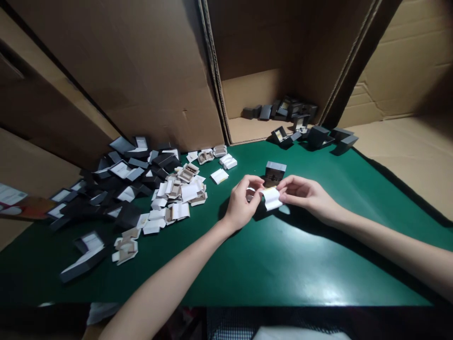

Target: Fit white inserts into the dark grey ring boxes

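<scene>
Both my hands meet over the middle of the green table (pixel 290 264). My left hand (pixel 242 203) and my right hand (pixel 304 192) each pinch a small white folded card insert (pixel 272 198) between thumb and fingers. Just behind the insert stands an open small black box (pixel 274 173) with a pale lid edge. My left fingers curl closed; the right fingers are pressed together on the insert's right end.
A heap of flat black box blanks (pixel 116 184) and white card inserts (pixel 177 198) covers the table's left. Finished black boxes (pixel 311 132) lie at the back, spilling from an open cardboard carton (pixel 255 99). Cardboard walls stand behind and to the right.
</scene>
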### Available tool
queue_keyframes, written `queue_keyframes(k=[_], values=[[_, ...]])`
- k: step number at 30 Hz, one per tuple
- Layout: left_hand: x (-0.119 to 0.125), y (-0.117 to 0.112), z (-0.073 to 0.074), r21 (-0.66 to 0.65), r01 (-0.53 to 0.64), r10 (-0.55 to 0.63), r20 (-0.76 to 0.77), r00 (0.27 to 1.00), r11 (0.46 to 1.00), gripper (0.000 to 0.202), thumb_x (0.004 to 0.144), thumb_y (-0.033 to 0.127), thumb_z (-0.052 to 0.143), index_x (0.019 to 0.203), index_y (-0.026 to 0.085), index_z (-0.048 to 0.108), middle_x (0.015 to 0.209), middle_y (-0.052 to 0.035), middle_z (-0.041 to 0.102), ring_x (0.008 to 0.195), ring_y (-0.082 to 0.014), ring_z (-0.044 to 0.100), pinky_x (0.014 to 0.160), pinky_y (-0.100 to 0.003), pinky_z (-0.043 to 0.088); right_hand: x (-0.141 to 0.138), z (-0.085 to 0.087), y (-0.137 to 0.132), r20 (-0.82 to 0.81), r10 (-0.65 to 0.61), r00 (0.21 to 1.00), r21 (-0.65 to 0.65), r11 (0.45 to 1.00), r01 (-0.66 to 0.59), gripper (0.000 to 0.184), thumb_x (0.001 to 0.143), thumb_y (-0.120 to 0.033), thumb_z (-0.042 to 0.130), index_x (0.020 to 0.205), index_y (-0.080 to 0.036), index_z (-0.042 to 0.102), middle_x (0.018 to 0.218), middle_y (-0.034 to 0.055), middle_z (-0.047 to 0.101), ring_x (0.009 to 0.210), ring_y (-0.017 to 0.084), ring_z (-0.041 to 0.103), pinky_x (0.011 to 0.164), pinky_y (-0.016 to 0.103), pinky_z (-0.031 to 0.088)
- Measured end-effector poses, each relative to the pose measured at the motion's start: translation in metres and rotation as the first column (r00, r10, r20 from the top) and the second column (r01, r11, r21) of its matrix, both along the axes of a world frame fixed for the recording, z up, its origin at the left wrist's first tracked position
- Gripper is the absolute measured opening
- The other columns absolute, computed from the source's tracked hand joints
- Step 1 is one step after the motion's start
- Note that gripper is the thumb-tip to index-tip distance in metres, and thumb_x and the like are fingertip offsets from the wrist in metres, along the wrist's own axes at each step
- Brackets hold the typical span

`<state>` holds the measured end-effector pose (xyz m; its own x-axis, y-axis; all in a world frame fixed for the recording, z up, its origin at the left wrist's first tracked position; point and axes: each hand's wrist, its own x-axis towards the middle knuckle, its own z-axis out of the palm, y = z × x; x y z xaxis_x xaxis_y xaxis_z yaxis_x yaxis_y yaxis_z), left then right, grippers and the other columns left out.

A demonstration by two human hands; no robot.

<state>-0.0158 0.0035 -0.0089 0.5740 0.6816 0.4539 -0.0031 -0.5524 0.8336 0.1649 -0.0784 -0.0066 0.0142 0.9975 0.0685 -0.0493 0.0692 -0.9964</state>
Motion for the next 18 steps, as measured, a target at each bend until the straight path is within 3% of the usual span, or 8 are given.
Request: queue_keyframes(k=[7,12,15,18], values=[[-0.001,-0.001,0.001,-0.079,0.078,-0.079,-0.01,0.997,0.994,0.018,0.093,0.026,0.043,0.109,0.02,0.051,0.078,-0.0011,0.06,0.066,-0.0115,0.06,0.061,-0.023,0.051,0.002,0.002,0.001,-0.037,-0.1,0.994,0.016,0.995,0.1,0.025,0.071,-0.036,0.074,0.08,-0.017,0.06,0.073,0.0001,0.061,0.058,0.01,0.058,0.058,0.026,0.05],[-0.002,-0.002,0.005,0.062,0.115,-0.109,-0.09,0.99,0.991,0.014,0.087,0.02,0.055,0.099,0.02,0.063,0.091,-0.0046,0.061,0.081,-0.0142,0.06,0.065,-0.023,0.051,-0.001,0.005,-0.003,0.093,0.026,0.995,-0.088,0.996,-0.017,0.028,0.076,-0.042,0.068,0.087,-0.017,0.061,0.056,-0.0038,0.053,0.04,0.006,0.042,0.036,0.019,0.034],[-0.003,-0.002,0.008,0.124,0.102,-0.087,-0.122,0.989,0.987,0.012,0.086,0.027,0.06,0.094,0.021,0.067,0.09,-0.0044,0.055,0.084,-0.0151,0.057,0.066,-0.024,0.05,-0.003,0.007,-0.006,0.223,0.101,0.97,-0.061,0.994,-0.089,0.031,0.081,-0.047,0.061,0.089,-0.016,0.062,0.061,-0.0023,0.053,0.045,0.006,0.044,0.038,0.018,0.034],[-0.003,-0.001,0.009,0.188,0.041,-0.015,-0.134,0.991,0.981,0.01,0.084,0.03,0.063,0.087,0.021,0.067,0.093,-0.0049,0.052,0.091,-0.0172,0.055,0.076,-0.029,0.05,-0.003,0.008,-0.009,0.305,0.146,0.941,0.029,0.986,-0.162,0.038,0.089,-0.05,0.047,0.086,-0.016,0.063,0.065,-0.0002,0.055,0.053,0.007,0.046,0.046,0.019,0.037]])
